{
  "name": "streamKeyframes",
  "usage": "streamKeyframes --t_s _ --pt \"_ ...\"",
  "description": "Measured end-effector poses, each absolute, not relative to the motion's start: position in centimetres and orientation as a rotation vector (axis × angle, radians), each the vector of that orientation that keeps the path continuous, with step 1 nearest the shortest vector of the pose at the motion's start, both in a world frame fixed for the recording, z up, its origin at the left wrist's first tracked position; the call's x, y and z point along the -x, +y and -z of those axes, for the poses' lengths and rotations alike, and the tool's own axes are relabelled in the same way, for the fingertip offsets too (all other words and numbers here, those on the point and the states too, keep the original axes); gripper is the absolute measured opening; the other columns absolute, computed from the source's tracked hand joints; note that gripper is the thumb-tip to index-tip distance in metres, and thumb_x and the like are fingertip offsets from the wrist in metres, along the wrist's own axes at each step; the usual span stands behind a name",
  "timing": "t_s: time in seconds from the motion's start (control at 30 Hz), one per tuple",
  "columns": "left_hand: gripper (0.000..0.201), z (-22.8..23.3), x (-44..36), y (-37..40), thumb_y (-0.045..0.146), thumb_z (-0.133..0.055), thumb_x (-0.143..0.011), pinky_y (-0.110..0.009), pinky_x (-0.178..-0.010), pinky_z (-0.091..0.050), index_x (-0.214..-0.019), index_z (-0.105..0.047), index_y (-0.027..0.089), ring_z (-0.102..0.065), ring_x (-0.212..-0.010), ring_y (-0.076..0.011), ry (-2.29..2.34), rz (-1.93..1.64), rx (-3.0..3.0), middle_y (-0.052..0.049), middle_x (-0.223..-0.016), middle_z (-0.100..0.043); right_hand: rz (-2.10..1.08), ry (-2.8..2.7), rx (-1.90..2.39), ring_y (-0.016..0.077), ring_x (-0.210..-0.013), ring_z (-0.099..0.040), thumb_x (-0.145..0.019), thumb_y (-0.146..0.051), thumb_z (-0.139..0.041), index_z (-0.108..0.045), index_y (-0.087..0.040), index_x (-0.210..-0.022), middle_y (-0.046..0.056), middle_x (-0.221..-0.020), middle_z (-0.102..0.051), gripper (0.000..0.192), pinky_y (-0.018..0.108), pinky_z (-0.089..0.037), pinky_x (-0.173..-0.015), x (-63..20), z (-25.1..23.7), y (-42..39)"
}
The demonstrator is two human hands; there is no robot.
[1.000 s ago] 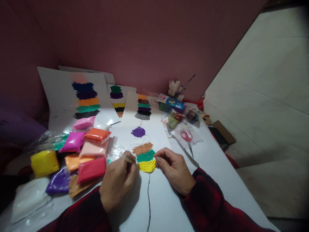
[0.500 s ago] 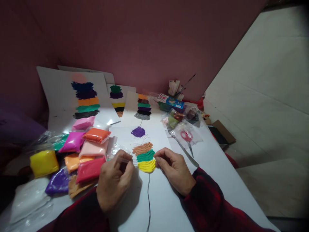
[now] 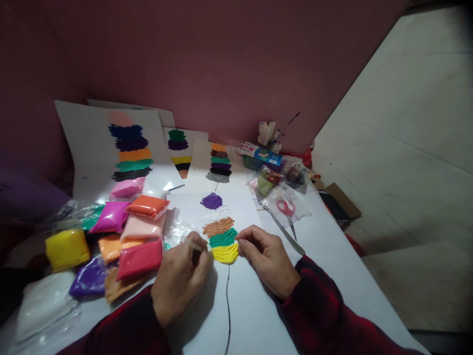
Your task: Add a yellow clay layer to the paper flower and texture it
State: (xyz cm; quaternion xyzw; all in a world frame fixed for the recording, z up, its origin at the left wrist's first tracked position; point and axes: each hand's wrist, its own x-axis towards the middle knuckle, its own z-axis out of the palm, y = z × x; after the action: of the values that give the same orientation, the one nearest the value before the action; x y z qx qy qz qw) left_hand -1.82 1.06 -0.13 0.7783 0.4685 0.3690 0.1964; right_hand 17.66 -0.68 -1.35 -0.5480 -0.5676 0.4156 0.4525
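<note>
Fingers of our left hand (image 3: 177, 283) are closed on a thin pale stick (image 3: 193, 245), just left of the yellow clay (image 3: 224, 254). At its right edge, thumb and forefinger of our right hand (image 3: 269, 259) meet; we cannot tell whether they pinch anything. Yellow clay lies on our paper (image 3: 248, 209), between green clay (image 3: 222, 238) and a black line (image 3: 228, 308).

Ridged clay design (image 3: 222, 238), flat on white paper (image 3: 246, 209): purple tuft (image 3: 212, 200) at 12 o'clock; white, tan, green, yellow bands below; black line (image 3: 228, 301) toward 6. Slim pale stick (image 3: 194, 245), tilted, at 8–9 o'clock.
</note>
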Motion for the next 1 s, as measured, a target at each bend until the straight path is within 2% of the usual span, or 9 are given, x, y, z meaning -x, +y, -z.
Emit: streamKeyframes --t_s 0.4,0.7,0.83,1.0 --pt "0.012 -0.4 1.8 0.8 0.017 -0.047 -0.085 -0.019 -0.037 -0.032 -0.075 -0.053 0.019 -0.041 -0.036 -0.0082 1.290 -1.070 -2.176 0.009 -0.048 -0.044 -1.028 -1.389 1.358 0.0107 -0.055 -0.048 -0.087 -0.024 -0.057 -0.063 -0.016 -0.083 -0.001 -0.062 -0.056 0.011 0.021 -0.036 -0.047 -17.6 1.4 -0.6" --pt "0.011 -0.5 1.9 0.6 0.014 -0.047 -0.084 -0.019 -0.038 -0.034 -0.075 -0.052 0.019 -0.043 -0.037 -0.0080 1.311 -1.083 -2.208 0.008 -0.050 -0.047 -1.031 -1.390 1.366 0.0103 -0.054 -0.048 -0.087 -0.023 -0.056 -0.063 -0.017 -0.083 -0.001 -0.063 -0.057 0.010 0.021 -0.036 -0.047 -17.6 1.4 -0.7" --pt "0.010 -0.6 1.8 0.2 0.013 -0.049 -0.086 -0.018 -0.042 -0.038 -0.079 -0.055 0.018 -0.049 -0.042 -0.0075 1.231 -1.137 -2.184 0.006 -0.057 -0.054 -1.044 -1.385 1.367 0.0102 -0.053 -0.047 -0.087 -0.024 -0.056 -0.063 -0.017 -0.083 -0.001 -0.063 -0.056 0.011 0.021 -0.035 -0.046 -17.6 1.3 -0.7" --pt "0.012 0.0 1.4 -0.3 0.011 -0.050 -0.090 -0.018 -0.053 -0.047 -0.090 -0.057 0.021 -0.062 -0.057 -0.0088 1.114 -1.087 -2.147 0.005 -0.070 -0.064 -1.027 -1.410 1.358 0.0103 -0.054 -0.047 -0.087 -0.023 -0.055 -0.063 -0.016 -0.084 -0.001 -0.064 -0.056 0.011 0.022 -0.035 -0.047 -17.6 1.2 -0.6"
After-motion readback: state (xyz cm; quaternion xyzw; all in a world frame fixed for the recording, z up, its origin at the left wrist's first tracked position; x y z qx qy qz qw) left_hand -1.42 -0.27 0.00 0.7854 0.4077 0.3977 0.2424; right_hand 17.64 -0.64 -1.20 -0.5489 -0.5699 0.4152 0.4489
